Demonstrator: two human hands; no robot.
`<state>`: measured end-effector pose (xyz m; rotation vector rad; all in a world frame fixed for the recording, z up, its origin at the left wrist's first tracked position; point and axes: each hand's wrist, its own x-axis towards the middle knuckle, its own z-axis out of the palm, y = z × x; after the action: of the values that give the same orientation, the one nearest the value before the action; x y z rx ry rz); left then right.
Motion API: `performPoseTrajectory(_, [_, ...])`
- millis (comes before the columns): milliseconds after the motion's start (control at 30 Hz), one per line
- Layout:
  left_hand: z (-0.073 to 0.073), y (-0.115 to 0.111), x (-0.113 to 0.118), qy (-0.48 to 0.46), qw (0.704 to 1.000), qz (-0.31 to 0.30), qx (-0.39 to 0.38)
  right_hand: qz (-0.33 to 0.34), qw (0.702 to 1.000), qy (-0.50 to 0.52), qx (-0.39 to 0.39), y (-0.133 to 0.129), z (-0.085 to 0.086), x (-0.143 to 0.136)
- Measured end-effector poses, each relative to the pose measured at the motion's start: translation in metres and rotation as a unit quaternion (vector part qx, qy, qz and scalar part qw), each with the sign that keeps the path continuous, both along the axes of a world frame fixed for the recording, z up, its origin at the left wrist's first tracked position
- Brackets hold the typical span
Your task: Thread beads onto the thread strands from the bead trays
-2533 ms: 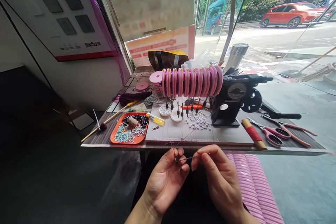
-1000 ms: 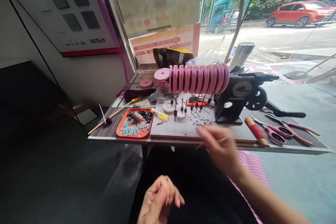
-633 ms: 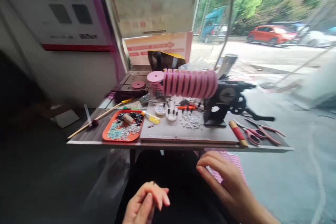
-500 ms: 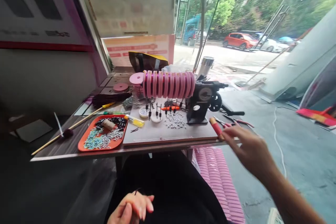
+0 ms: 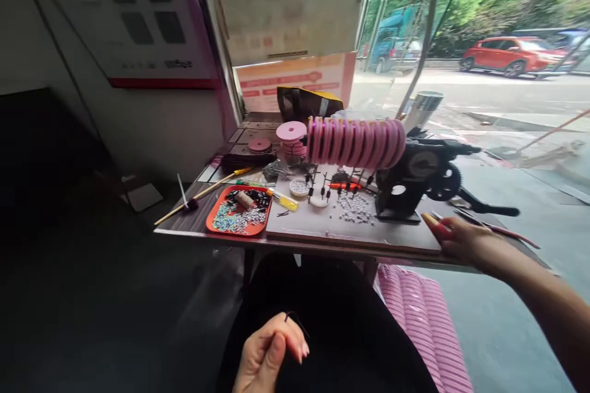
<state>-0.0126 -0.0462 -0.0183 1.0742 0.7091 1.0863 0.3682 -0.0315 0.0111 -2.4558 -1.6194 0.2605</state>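
Low over the dark lap, my left hand (image 5: pixel 271 347) is closed, thumb against the fingers, with a thin dark strand sticking out of it. At the board's right end my right hand (image 5: pixel 468 242) is closed around a red and yellow handled tool (image 5: pixel 432 221), its yellowish end showing past the fingers. Beside it stands a black hand-cranked machine (image 5: pixel 403 190) carrying a row of pink rings (image 5: pixel 354 142). Silver beads (image 5: pixel 357 207) lie scattered on the pale board (image 5: pixel 318 227) below the rings, near several black-tipped hanging pieces.
An orange tray (image 5: pixel 212 224) of beads and small parts sits on the table's left, next to a yellow cutter (image 5: pixel 284 200) and a long wooden stick (image 5: pixel 207 189). Pliers (image 5: pixel 511 233) lie at the right. Pink ribbed rolls (image 5: pixel 424 319) are below the table.
The view has swung left, so the table appears further right. My right hand has closed round the red and yellow tool. My left hand's fingers have drawn closer together.
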Motion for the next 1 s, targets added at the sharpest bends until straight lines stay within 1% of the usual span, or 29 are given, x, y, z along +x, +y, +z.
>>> performPoseTrajectory(67, [-0.001,-0.001,-0.005,0.038,0.998,0.001,0.055,-0.003,1.0,-0.022,0.018,-0.017,-0.003,-0.001])
performPoseTrajectory(100, [-0.001,-0.001,-0.007,0.058,0.995,0.0,0.081,0.01,0.994,-0.043,0.102,-0.027,-0.003,-0.009])
performPoseTrajectory(133, [0.0,-0.001,-0.009,0.078,0.992,-0.005,0.103,0.053,0.981,-0.045,0.179,-0.036,0.001,-0.025])
performPoseTrajectory(167, [0.001,-0.001,-0.012,0.096,0.988,-0.017,0.124,0.109,0.968,-0.03,0.223,-0.044,0.006,-0.048])
performPoseTrajectory(200, [0.002,-0.001,-0.014,0.112,0.983,-0.034,0.142,0.177,0.96,-0.001,0.217,-0.047,0.013,-0.077])
performPoseTrajectory(233, [0.004,-0.001,-0.017,0.129,0.978,-0.052,0.158,0.243,0.95,0.025,0.196,-0.047,0.022,-0.11])
performPoseTrajectory(267, [0.006,0.0,-0.019,0.146,0.971,-0.067,0.174,0.309,0.927,0.024,0.212,-0.043,0.03,-0.144])
performPoseTrajectory(300, [0.009,0.001,-0.022,0.166,0.964,-0.076,0.191,0.36,0.904,0.004,0.232,-0.035,0.038,-0.175])
performPoseTrajectory(333, [0.013,0.002,-0.024,0.188,0.956,-0.079,0.212,0.395,0.885,-0.032,0.244,-0.025,0.044,-0.202])
performPoseTrajectory(367, [0.017,0.004,-0.026,0.21,0.945,-0.08,0.239,0.419,0.87,-0.07,0.251,-0.015,0.048,-0.222])
performPoseTrajectory(400, [0.021,0.006,-0.028,0.235,0.93,-0.082,0.272,0.423,0.865,-0.111,0.244,-0.006,0.05,-0.237])
performPoseTrajectory(433, [0.026,0.009,-0.03,0.26,0.91,-0.09,0.31,0.425,0.86,-0.155,0.236,0.001,0.05,-0.245])
performPoseTrajectory(500, [0.038,0.015,-0.032,0.304,0.866,-0.109,0.383,0.429,0.851,-0.212,0.216,0.009,0.046,-0.249])
performPoseTrajectory(533, [0.044,0.018,-0.032,0.321,0.847,-0.117,0.408,0.433,0.848,-0.224,0.208,0.01,0.044,-0.248])
performPoseTrajectory(567, [0.05,0.021,-0.031,0.335,0.834,-0.124,0.42,0.436,0.847,-0.227,0.201,0.01,0.042,-0.246])
performPoseTrajectory(700, [0.069,0.029,-0.03,0.381,0.815,-0.168,0.402,0.422,0.863,-0.218,0.171,0.006,0.043,-0.245])
performPoseTrajectory(767, [0.076,0.032,-0.03,0.4,0.816,-0.183,0.376,0.427,0.862,-0.217,0.164,0.005,0.044,-0.247])
performPoseTrajectory(833, [0.082,0.037,-0.031,0.394,0.833,-0.201,0.333,0.437,0.86,-0.208,0.163,0.005,0.044,-0.247])
performPoseTrajectory(867, [0.084,0.041,-0.031,0.376,0.849,-0.212,0.305,0.443,0.859,-0.198,0.163,0.005,0.045,-0.245])
performPoseTrajectory(933, [0.085,0.053,-0.03,0.303,0.897,-0.237,0.219,0.468,0.855,-0.159,0.158,0.006,0.049,-0.237])
performPoseTrajectory(967, [0.082,0.06,-0.029,0.249,0.925,-0.241,0.157,0.482,0.854,-0.13,0.148,0.007,0.053,-0.232])
performPoseTrajectory(1000, [0.079,0.067,-0.027,0.175,0.95,-0.246,0.078,0.496,0.853,-0.091,0.133,0.008,0.058,-0.226])
